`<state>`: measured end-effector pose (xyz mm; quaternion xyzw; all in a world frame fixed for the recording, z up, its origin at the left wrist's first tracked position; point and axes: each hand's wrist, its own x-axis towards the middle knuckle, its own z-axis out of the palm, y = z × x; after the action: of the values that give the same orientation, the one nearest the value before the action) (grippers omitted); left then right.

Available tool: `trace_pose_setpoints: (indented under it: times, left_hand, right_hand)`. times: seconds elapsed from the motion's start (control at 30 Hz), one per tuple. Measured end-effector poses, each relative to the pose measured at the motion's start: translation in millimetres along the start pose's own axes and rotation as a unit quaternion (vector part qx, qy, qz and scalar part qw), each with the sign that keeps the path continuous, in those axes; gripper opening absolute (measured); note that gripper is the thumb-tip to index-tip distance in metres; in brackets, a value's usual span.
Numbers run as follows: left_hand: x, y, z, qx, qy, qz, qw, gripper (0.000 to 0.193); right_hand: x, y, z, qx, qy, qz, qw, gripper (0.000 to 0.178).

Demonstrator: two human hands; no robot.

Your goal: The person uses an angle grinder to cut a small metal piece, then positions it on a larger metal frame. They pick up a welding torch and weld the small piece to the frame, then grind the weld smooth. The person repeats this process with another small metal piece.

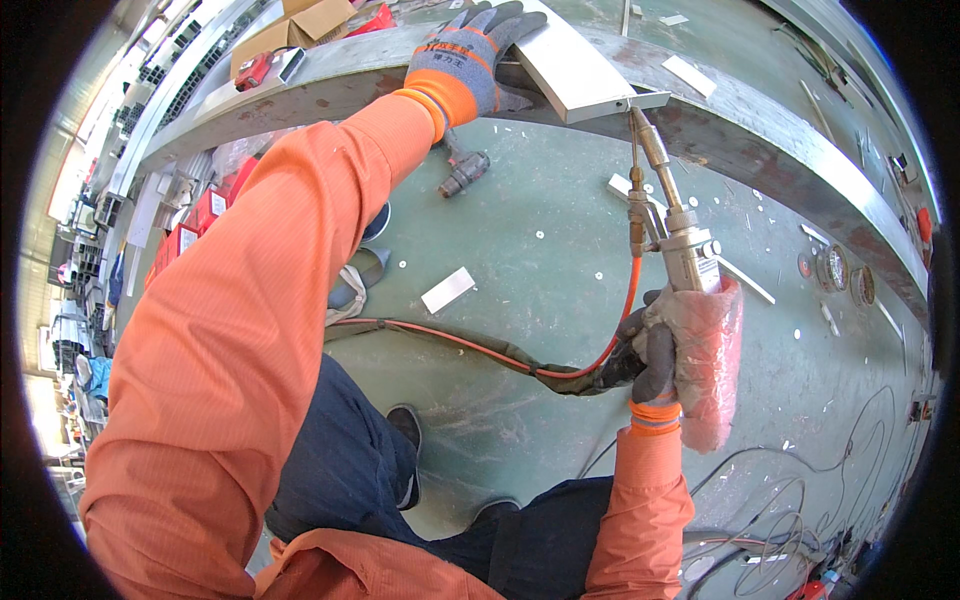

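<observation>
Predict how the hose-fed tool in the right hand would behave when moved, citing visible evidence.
The tool probably feels fairly heavy, given its long metal front. Its plastic wrap may slip or crinkle under the gloved right hand. The curving orange hose looks flexible, so it would likely trail and tug slightly.

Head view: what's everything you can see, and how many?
beam: one, grey, across the top
white bar: one, white, on the beam
tool: one, silver and pink, right of centre
hose: one, orange, at the tool
drill: one, dark, below the beam
small boxes: several, red, left
cardboard box: one, brown, top left
cables: tangled, uncountable, dark, lower right
shoes: two, dark, lower middle
left hand: one, grey-orange glove, on the white bar
right hand: one, grey-orange glove, around the tool
</observation>
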<state>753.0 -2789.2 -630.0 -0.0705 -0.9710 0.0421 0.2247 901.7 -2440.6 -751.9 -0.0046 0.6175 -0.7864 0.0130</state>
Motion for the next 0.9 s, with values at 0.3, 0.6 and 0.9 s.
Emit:
trace_pose_setpoints:
  times: [0.3, 0.6, 0.9]
  left_hand:
    - [0.2, -1.1, -0.2, -0.006, -0.002, 0.005, 1.0, 0.109]
    - [0.0, 1.2, -2.2, -0.01, 0.003, 0.008, 1.0, 0.11]
    - [-0.1, 3.8, -8.0, -0.187, -0.009, -0.03, 0.982, 0.105]
  right_hand:
    - [-4.4, -0.4, -4.7, -0.095, -0.023, -0.021, 0.995, 0.052]
    - [-3.5, -0.5, 0.1, -0.041, -0.01, -0.025, 0.999, 0.035]
    - [1.3, -9.6, -5.3, -0.134, 0.007, -0.013, 0.991, 0.015]
